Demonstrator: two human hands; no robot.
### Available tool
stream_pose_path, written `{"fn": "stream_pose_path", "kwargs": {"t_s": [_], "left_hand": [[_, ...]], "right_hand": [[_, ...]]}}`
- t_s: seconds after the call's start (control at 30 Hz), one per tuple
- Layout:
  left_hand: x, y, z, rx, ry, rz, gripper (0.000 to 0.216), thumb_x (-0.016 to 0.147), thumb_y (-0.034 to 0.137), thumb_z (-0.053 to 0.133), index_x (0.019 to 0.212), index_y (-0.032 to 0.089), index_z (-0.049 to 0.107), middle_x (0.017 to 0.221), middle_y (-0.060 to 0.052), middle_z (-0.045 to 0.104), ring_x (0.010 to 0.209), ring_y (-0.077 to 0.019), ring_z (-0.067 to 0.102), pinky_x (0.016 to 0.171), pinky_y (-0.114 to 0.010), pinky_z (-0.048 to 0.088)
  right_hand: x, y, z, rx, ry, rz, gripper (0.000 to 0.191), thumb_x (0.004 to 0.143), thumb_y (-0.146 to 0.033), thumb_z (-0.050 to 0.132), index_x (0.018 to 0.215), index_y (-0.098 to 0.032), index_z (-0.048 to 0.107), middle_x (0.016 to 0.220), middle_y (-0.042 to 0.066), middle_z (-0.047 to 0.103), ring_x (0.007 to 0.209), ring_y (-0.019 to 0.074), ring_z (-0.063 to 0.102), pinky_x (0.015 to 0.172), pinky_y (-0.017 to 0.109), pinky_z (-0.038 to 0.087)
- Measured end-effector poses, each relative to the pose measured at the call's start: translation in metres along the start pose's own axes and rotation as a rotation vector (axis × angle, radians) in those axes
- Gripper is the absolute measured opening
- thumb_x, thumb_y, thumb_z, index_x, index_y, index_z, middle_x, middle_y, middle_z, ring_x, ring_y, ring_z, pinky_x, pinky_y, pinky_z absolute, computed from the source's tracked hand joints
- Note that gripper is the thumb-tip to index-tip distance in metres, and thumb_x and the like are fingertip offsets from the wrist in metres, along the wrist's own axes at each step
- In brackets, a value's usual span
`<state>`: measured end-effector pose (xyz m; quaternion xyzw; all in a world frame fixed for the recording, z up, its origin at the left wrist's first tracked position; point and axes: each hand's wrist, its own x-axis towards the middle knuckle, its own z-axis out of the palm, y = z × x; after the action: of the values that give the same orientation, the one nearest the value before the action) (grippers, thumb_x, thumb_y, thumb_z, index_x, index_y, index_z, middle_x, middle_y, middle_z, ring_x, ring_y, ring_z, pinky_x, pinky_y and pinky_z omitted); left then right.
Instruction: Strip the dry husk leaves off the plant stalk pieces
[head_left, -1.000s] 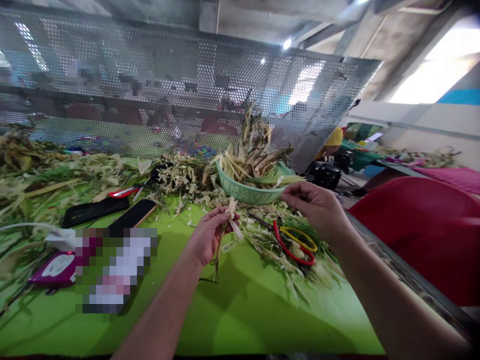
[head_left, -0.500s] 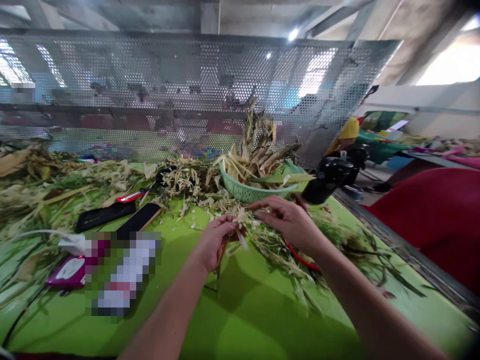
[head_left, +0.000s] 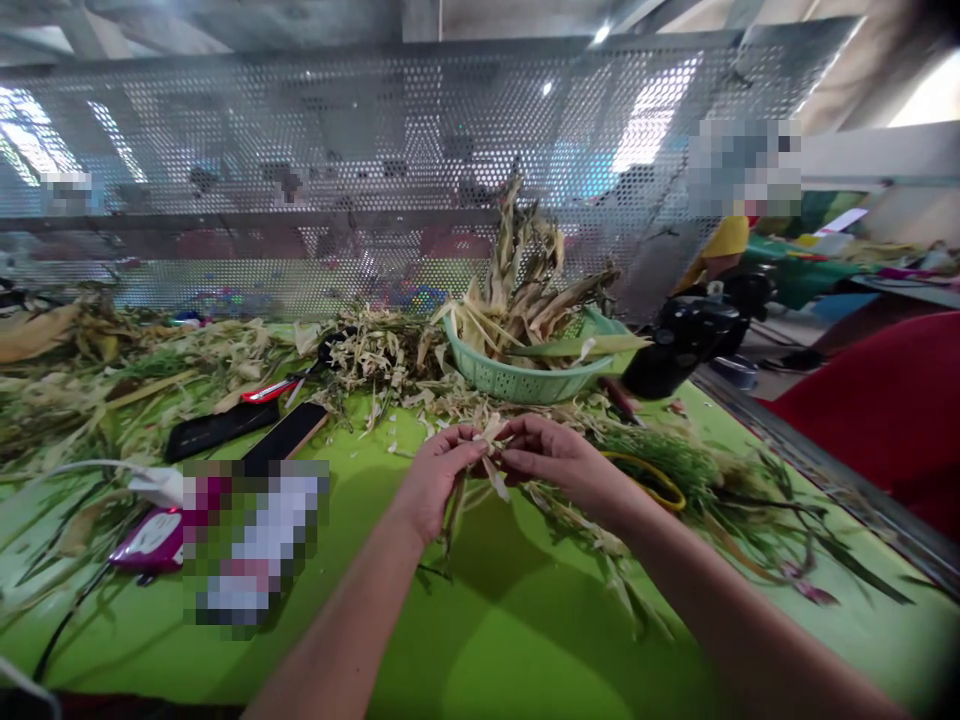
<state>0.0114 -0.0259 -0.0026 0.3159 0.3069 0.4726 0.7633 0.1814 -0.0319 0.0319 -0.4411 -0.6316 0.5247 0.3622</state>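
My left hand (head_left: 442, 475) is closed around a small bunch of dried corn husk strips (head_left: 493, 470), whose stem ends hang below the fingers. From the right, my right hand (head_left: 551, 455) pinches the pale upper part of the same bunch between thumb and fingers. Just beyond both hands, a light green plastic basket (head_left: 517, 380) holds long dried husks (head_left: 510, 280) standing and leaning over its rim. Cut scraps and green stalks (head_left: 585, 525) lie under and beside my right forearm, with a yellow ring-shaped handle or loop (head_left: 664, 490) among them.
At left are a red cutter (head_left: 270, 389), a black phone-like slab (head_left: 285, 440), a purple packet (head_left: 150, 540) and a white charger (head_left: 157, 485) with cables. A black machine (head_left: 679, 345) stands at right. A perforated metal screen (head_left: 337, 150) rises behind the green table (head_left: 495, 640).
My right hand has come down and left onto the bunch, its fingers closing on the pale strips. My left hand keeps its hold. The view has shifted slightly.
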Motion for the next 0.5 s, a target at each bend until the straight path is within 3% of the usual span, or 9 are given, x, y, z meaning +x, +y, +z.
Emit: {"fn": "stream_pose_path", "kwargs": {"t_s": [0.23, 0.37, 0.5], "left_hand": [[0.005, -0.002, -0.002, 0.032, 0.037, -0.014, 0.020, 0.068, 0.016, 0.074, 0.083, 0.014, 0.061, 0.072, -0.002, 0.067, 0.064, -0.0106, 0.063, 0.067, -0.023, 0.052], [0.002, 0.001, 0.001, -0.037, 0.009, -0.023, 0.021, 0.067, 0.015, 0.074, 0.082, 0.013, 0.060, 0.073, -0.002, 0.067, 0.067, -0.0113, 0.064, 0.070, -0.024, 0.053], [-0.004, 0.006, 0.004, -0.097, -0.099, -0.010, 0.019, 0.071, 0.017, 0.071, 0.085, 0.014, 0.058, 0.074, -0.002, 0.065, 0.067, -0.0110, 0.063, 0.072, -0.026, 0.053]], "right_hand": [[-0.004, 0.001, -0.009, -0.603, 0.227, -0.238, 0.010, 0.081, -0.026, 0.062, 0.076, -0.018, 0.064, 0.070, 0.000, 0.062, 0.066, 0.0142, 0.054, 0.061, 0.026, 0.039], [-0.004, -0.002, -0.007, -0.584, 0.288, -0.343, 0.008, 0.082, -0.024, 0.062, 0.076, -0.018, 0.064, 0.073, 0.000, 0.063, 0.068, 0.0141, 0.055, 0.064, 0.026, 0.041], [-0.008, -0.009, -0.004, -0.366, 0.286, -0.349, 0.009, 0.082, -0.026, 0.062, 0.080, -0.018, 0.063, 0.072, 0.000, 0.062, 0.067, 0.0134, 0.055, 0.062, 0.024, 0.042]]}}
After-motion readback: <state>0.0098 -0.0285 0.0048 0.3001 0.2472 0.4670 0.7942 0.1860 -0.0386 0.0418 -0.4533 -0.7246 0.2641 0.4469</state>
